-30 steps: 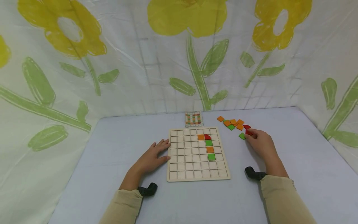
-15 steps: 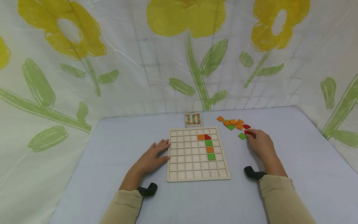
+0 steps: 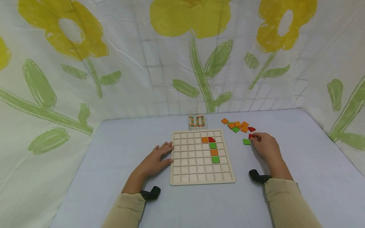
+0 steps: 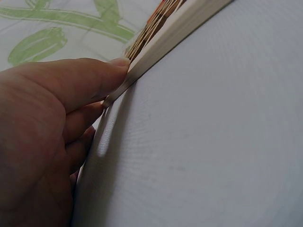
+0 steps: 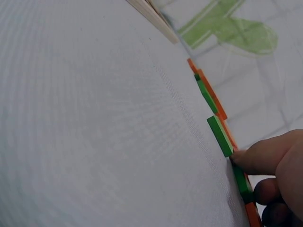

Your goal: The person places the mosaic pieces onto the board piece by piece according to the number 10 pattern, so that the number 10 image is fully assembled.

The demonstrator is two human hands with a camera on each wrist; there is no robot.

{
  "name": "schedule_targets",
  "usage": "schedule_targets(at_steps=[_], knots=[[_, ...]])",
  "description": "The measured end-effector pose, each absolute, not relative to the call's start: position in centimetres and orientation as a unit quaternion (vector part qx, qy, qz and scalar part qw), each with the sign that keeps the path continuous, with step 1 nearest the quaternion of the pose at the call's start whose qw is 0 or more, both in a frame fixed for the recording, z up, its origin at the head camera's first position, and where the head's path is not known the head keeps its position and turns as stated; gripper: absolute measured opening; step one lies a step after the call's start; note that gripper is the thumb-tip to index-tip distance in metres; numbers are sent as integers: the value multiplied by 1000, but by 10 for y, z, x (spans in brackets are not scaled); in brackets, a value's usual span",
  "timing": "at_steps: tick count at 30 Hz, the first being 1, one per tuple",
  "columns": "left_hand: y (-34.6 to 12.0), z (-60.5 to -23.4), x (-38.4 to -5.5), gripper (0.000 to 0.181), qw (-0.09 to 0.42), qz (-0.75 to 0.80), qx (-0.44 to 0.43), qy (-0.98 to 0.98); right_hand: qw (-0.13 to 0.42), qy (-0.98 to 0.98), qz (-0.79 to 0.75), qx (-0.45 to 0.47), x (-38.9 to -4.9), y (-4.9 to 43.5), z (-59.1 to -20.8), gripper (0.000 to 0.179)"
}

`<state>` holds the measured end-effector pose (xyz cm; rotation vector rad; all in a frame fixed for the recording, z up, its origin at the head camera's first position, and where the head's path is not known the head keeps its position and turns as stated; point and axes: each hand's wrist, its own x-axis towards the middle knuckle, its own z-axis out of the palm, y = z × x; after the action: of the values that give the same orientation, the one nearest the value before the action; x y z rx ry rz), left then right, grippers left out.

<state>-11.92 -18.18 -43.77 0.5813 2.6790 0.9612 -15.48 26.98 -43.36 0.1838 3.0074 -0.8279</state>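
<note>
nearest to me are two beige sleeves (image 3: 286, 202), with a black wrist camera (image 3: 151, 192) at each wrist. beyond them the left hand (image 3: 156, 161) lies spread, its fingers fairly straight and holding nothing; its tips touch the left rim of a pale grid board (image 3: 196, 170). rightward from those fingertips, set in the cells, are an orange square (image 3: 204, 139) and a red quarter-circle (image 3: 211, 139) side by side, and from the red one a short column of green and orange squares (image 3: 214, 152) runs toward me.

the right hand (image 3: 265, 146) is off the board's right side. its thumb and fingers are bent close together at a partly hidden loose red tile (image 3: 251, 136); i cannot tell whether they pinch it or only touch it. a loose green tile (image 3: 246, 142) lies just left of the thumb. beyond the fingertips are a second red tile (image 3: 251, 129) and, leftward, a cluster of orange and green tiles (image 3: 238, 124).

i judge the step in hand to be singling out one tile; the next move would call for a secure pinch and a carry left to a bare cell.

farther off, left of the right fingertips, lies a small pattern card (image 3: 197, 121). everything rests on a pale tabletop (image 3: 119, 142); behind hangs a white sheet (image 3: 128, 104) with yellow flowers and green leaves.
</note>
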Motion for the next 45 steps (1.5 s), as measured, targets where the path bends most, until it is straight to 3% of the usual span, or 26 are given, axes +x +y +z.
schedule_targets(at_steps=[10, 17, 24, 32, 41, 45], knots=[[-181, -438, -118, 63, 118, 328, 194, 917, -52, 952, -293, 68, -152, 268, -431, 27], [-182, -439, -117, 62, 119, 335, 192, 915, -54, 945, -314, 79, -151, 267, -429, 23], [-182, -440, -117, 62, 117, 335, 196, 914, -9, 938, -336, 79, -151, 261, -419, 28], [-182, -440, -118, 62, 116, 331, 193, 916, 72, 928, -364, 11, -150, 244, -401, 28], [-182, -440, -120, 62, 116, 330, 199, 916, 91, 922, -374, -47, -149, 224, -403, 35], [-182, -439, -121, 63, 114, 326, 202, 916, 118, 915, -382, -61, -147, 218, -400, 28]])
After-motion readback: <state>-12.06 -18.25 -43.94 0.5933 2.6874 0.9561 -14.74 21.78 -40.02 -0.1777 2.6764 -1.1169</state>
